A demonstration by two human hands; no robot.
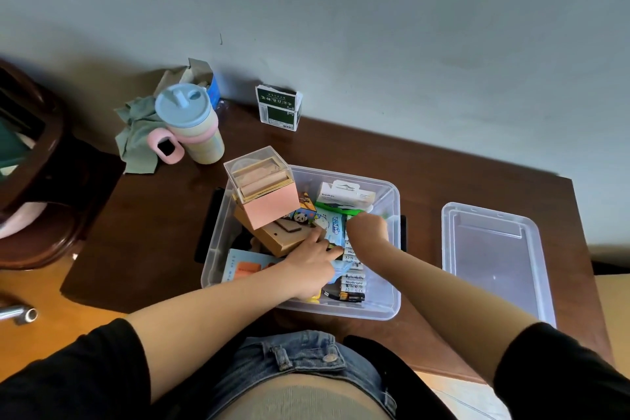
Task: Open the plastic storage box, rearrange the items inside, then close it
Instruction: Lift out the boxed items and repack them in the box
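The clear plastic storage box [392,194] stands open on the dark wooden table, its lid [491,249] lying flat to the right. Inside are a pink box with a clear top [264,191], a tan cardboard box [276,237], a white packaged item [344,194], a light blue packet with cartoon print [332,225] and a row of batteries [353,280]. My left hand [312,266] reaches into the box, fingers on the blue packet beside the cardboard box. My right hand [366,227] is curled down over the packet's far end; its fingertips are hidden.
A pastel cup with a blue lid and pink handle [189,126] stands at the table's back left beside a green cloth [136,136] and an opened carton [204,82]. A green-and-white small box [278,107] stands by the wall. A dark wooden chair [37,160] is at left.
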